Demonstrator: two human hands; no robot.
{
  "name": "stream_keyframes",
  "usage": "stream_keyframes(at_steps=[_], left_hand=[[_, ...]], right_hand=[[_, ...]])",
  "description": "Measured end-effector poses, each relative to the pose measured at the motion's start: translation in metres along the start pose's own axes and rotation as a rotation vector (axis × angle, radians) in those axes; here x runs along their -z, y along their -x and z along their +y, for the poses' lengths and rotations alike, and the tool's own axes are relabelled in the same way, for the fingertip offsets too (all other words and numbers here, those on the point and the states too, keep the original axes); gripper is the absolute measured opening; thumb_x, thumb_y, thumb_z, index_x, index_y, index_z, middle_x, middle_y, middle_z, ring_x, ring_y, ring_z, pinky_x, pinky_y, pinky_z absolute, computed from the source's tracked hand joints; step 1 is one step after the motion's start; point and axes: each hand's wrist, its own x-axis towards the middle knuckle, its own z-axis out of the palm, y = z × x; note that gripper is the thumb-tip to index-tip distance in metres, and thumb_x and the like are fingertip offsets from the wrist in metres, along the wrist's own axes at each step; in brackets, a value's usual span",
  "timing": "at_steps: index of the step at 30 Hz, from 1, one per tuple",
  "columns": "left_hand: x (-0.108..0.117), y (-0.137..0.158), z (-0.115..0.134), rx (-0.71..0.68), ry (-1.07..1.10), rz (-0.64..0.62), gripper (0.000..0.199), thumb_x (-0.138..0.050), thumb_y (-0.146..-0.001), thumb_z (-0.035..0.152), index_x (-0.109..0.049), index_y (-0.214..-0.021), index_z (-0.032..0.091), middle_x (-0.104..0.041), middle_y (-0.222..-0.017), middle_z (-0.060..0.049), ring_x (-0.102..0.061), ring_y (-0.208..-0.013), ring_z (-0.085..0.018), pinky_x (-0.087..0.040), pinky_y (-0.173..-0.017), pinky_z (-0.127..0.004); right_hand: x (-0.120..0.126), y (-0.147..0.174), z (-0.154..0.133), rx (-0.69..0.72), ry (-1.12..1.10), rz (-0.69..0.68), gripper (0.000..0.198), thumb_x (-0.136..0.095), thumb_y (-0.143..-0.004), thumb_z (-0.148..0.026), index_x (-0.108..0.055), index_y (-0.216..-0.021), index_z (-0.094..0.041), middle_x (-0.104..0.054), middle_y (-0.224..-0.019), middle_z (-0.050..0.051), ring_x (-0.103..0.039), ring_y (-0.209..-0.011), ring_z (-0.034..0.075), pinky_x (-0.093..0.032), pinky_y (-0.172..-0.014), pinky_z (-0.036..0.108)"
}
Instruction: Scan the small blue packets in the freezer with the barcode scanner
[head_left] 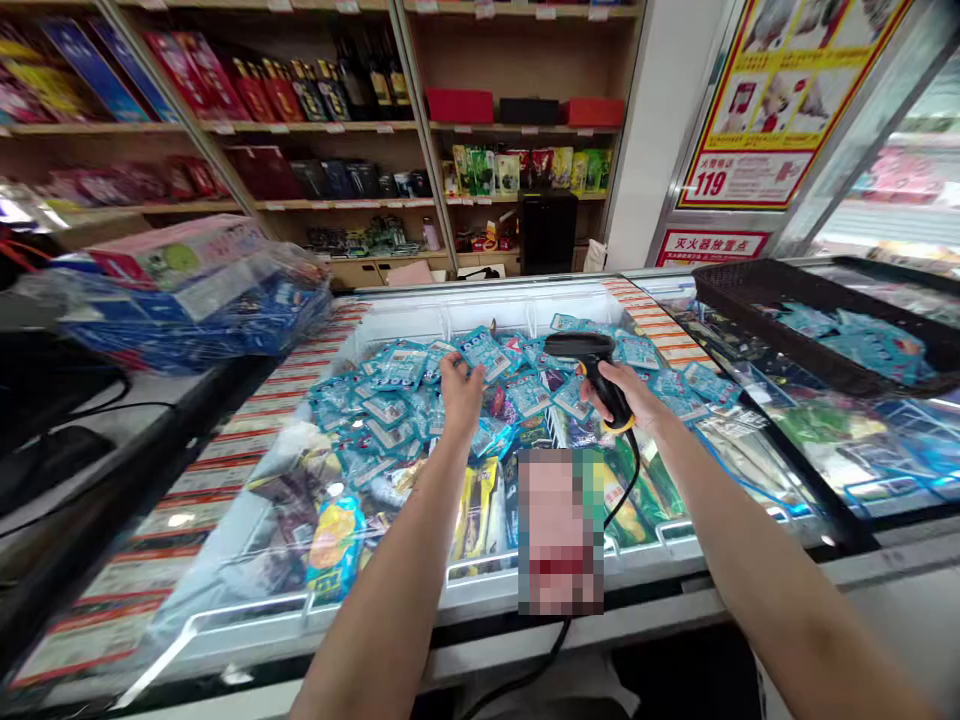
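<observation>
My right hand is wrapped around the handle of a black barcode scanner with yellow trim, its head turned to the left above the packets. A black cable hangs from the scanner's grip. My left hand is among many small blue packets, fingers curled and thumb near the index finger. Whatever it may pinch is too small to make out. Several packets show white label panels. They are spread over the glass top of a chest freezer, with packaged frozen goods such as a yellow-and-blue bag beneath.
To the left, plastic-wrapped boxes sit on the freezer's edge. A dark basket with more blue packets stands at the right. Stocked shelves line the back wall. A pixelated patch hides part of the freezer's front.
</observation>
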Motion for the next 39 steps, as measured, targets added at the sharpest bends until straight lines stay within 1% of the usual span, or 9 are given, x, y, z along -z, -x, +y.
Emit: stream_keyframes(at_steps=[6,15,19,23,26,28,33,36,39], left_hand=[[-0.002,0.001,0.001,-0.002,-0.048,0.007,0.043,-0.063,-0.076,0.024,-0.038,-0.111,0.022,-0.067,-0.101,-0.005,-0.067,-0.08,-0.015,-0.053,-0.062,-0.023],[-0.002,0.004,0.006,-0.013,-0.127,0.009,0.041,-0.062,-0.078,0.027,-0.038,-0.111,0.022,-0.068,-0.102,-0.006,-0.066,-0.079,-0.014,-0.051,-0.059,-0.022],[-0.005,0.006,0.015,-0.002,-0.137,0.022,0.042,-0.061,-0.078,0.026,-0.039,-0.113,0.021,-0.067,-0.103,-0.006,-0.065,-0.076,-0.013,-0.05,-0.059,-0.022],[-0.007,0.006,0.029,-0.048,-0.212,0.012,0.043,-0.06,-0.079,0.025,-0.043,-0.117,0.019,-0.067,-0.103,-0.008,-0.064,-0.074,-0.013,-0.048,-0.058,-0.022],[-0.001,0.003,0.04,-0.148,-0.338,0.01,0.041,-0.058,-0.08,0.024,-0.048,-0.119,0.017,-0.068,-0.102,-0.009,-0.065,-0.082,-0.016,-0.051,-0.068,-0.027],[0.009,0.0,0.048,-0.21,-0.461,0.033,0.039,-0.057,-0.081,0.023,-0.052,-0.119,0.015,-0.068,-0.103,-0.01,-0.065,-0.089,-0.018,-0.052,-0.076,-0.03],[0.041,-0.007,0.061,-0.259,-0.884,0.191,0.038,-0.047,-0.086,0.019,-0.058,-0.122,0.014,-0.068,-0.107,-0.014,-0.064,-0.1,-0.025,-0.047,-0.094,-0.042],[0.05,-0.005,0.063,-0.268,-1.063,0.178,0.041,-0.04,-0.089,0.016,-0.057,-0.126,0.011,-0.064,-0.118,-0.018,-0.058,-0.113,-0.028,-0.042,-0.101,-0.044],[0.044,0.004,0.063,-0.295,-1.256,0.135,0.043,-0.041,-0.089,0.018,-0.056,-0.13,0.013,-0.059,-0.124,-0.019,-0.055,-0.115,-0.032,-0.042,-0.098,-0.046]], right_hand=[[-0.005,0.003,-0.005,-0.029,0.023,-0.025,0.043,-0.06,-0.083,-0.059,-0.056,-0.098,-0.019,-0.068,-0.074,0.003,-0.048,-0.037,0.009,-0.033,-0.032,0.023],[-0.004,0.005,-0.005,-0.018,0.05,-0.024,0.039,-0.058,-0.087,-0.055,-0.056,-0.099,-0.018,-0.068,-0.076,0.004,-0.049,-0.038,0.009,-0.035,-0.035,0.023],[-0.005,0.004,-0.006,-0.029,0.051,0.002,0.042,-0.059,-0.084,-0.058,-0.056,-0.097,-0.018,-0.069,-0.075,0.004,-0.049,-0.038,0.009,-0.035,-0.035,0.023],[-0.005,0.003,-0.005,-0.019,0.022,0.034,0.045,-0.06,-0.082,-0.06,-0.057,-0.099,-0.018,-0.067,-0.072,0.003,-0.049,-0.038,0.01,-0.034,-0.034,0.024],[-0.005,0.003,-0.004,-0.004,0.011,0.037,0.043,-0.059,-0.084,-0.058,-0.058,-0.097,-0.017,-0.066,-0.07,0.004,-0.049,-0.037,0.01,-0.033,-0.034,0.024],[-0.004,0.004,-0.004,0.005,0.008,0.046,0.042,-0.058,-0.085,-0.057,-0.058,-0.097,-0.017,-0.066,-0.07,0.004,-0.048,-0.038,0.009,-0.033,-0.034,0.023],[-0.003,0.004,-0.002,0.006,0.0,0.055,0.044,-0.059,-0.083,-0.059,-0.059,-0.097,-0.017,-0.066,-0.07,0.003,-0.047,-0.037,0.009,-0.033,-0.034,0.023],[-0.001,0.004,-0.002,0.01,-0.001,0.047,0.043,-0.057,-0.085,-0.059,-0.059,-0.098,-0.018,-0.066,-0.071,0.003,-0.047,-0.039,0.009,-0.034,-0.035,0.023],[0.0,0.004,-0.001,-0.001,-0.007,0.045,0.043,-0.056,-0.086,-0.058,-0.059,-0.098,-0.018,-0.067,-0.074,0.004,-0.048,-0.04,0.009,-0.034,-0.035,0.023]])
